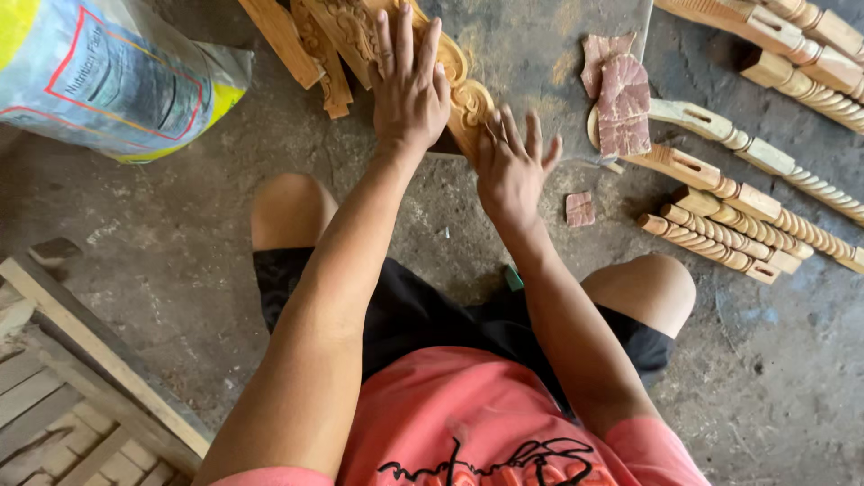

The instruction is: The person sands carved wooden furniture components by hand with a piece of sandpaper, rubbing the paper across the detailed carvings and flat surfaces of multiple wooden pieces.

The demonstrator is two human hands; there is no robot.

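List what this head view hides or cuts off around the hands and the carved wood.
- Carved wooden piece: its middle lies under the left hand, and its far end is cut by the top edge.
- Right hand: blurred, and whatever may be under its palm is hidden.
- Turned wooden spindles: the upper ones run off the right edge.
- Printed sack: cut by the top-left corner.

a white, yellow and red-lined sack [112,76] lies upper left, perhaps plastic.
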